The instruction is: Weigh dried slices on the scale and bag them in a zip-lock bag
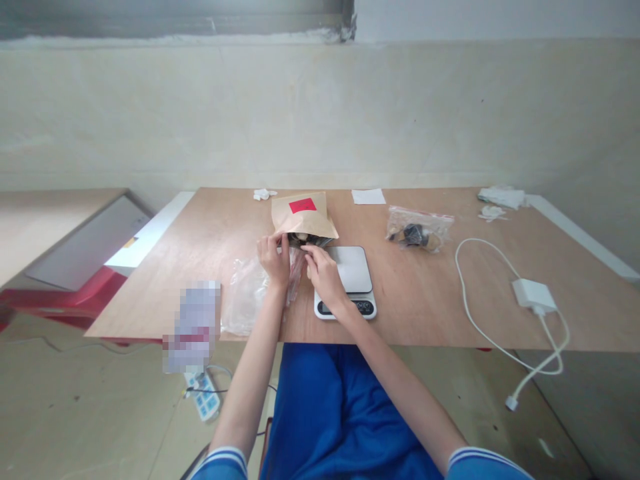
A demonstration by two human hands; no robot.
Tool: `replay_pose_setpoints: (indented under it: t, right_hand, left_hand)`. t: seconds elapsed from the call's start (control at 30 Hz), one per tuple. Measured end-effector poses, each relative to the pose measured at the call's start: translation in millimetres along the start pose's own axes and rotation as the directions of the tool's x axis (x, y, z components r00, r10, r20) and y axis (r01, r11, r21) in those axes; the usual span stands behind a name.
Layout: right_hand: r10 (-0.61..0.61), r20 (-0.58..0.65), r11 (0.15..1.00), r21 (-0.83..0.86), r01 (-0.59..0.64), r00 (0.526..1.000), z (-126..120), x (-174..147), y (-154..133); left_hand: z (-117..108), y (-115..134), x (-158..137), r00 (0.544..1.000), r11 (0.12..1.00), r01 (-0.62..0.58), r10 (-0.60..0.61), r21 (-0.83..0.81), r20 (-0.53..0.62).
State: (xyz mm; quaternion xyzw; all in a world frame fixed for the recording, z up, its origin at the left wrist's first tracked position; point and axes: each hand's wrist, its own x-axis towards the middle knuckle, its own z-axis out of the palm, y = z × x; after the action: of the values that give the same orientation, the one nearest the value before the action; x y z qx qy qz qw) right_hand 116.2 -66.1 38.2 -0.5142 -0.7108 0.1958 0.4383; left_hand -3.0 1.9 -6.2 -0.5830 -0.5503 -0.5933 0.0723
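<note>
A brown paper bag with a red label lies on the wooden table, its open mouth facing me and dark contents showing inside. My left hand grips the bag's mouth edge on the left. My right hand pinches at the mouth on the right, over the near-left corner of a small digital scale. A clear plastic bag lies crumpled under and left of my left hand.
A zip bag with dark items lies to the right. A white charger with cable sits near the right edge. White paper scraps and tissue lie at the back. A power strip is on the floor.
</note>
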Motion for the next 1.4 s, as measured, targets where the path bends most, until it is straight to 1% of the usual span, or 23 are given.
replay_pose_setpoints:
  t: [0.13,0.23,0.37,0.43,0.53,0.73,0.83,0.9,1.0,1.13,1.2,1.3,1.4]
  right_hand:
    - [0.073,-0.099,0.997,0.015,-0.072,0.992,-22,-3,10]
    - [0.042,-0.128,0.995,-0.084,-0.053,0.991,-35,-2,28]
    - [-0.065,-0.040,0.968,-0.245,0.053,0.997,-41,2,49]
    - [-0.088,-0.005,0.959,-0.272,0.084,0.996,-43,5,53]
    - [-0.098,0.000,0.960,-0.265,0.094,0.995,-46,11,53]
    - [-0.047,-0.127,0.984,-0.176,0.024,0.991,-52,15,53]
    - [-0.063,-0.211,0.984,-0.175,0.025,0.976,-52,12,50]
    - [-0.088,-0.243,0.986,-0.159,0.050,0.966,-53,10,44]
    - [-0.132,-0.229,0.985,-0.139,0.102,0.964,-57,8,34]
    - [-0.171,-0.234,0.972,-0.198,0.125,0.957,-63,6,25]
    - [-0.191,-0.210,0.970,-0.189,0.151,0.959,-65,7,23]
    - [-0.217,-0.147,0.974,-0.091,0.205,0.965,-66,12,18]
    - [-0.247,-0.040,0.968,0.030,0.249,0.968,-63,22,11]
  left_hand:
    - [0,1,0,1.000,1.000,-0.022,0.022,0.000,-0.013]
    - [-1,2,0,1.000,1.000,-0.016,0.016,0.004,-0.009]
    - [-1,3,1,1.000,1.000,0.002,-0.002,0.005,-0.012]
    - [-1,3,1,1.000,1.000,0.012,-0.012,-0.002,-0.012]
    - [-1,3,1,1.000,1.000,0.017,-0.017,-0.009,-0.001]
    - [0,3,3,0.998,0.999,0.052,-0.051,-0.008,0.027]
    - [0,3,3,0.997,0.998,0.068,-0.067,-0.020,0.050]
    - [1,2,3,0.996,0.997,0.070,-0.070,-0.016,0.054]
    - [1,0,3,0.996,0.998,0.066,-0.066,-0.003,0.054]
    - [2,0,3,0.997,0.998,0.055,-0.055,-0.003,0.056]
    - [2,0,3,0.997,0.999,0.050,-0.049,-0.008,0.062]
    - [2,0,2,0.997,0.999,0.049,-0.048,-0.012,0.061]
    - [2,0,2,0.997,0.999,0.052,-0.050,-0.017,0.057]
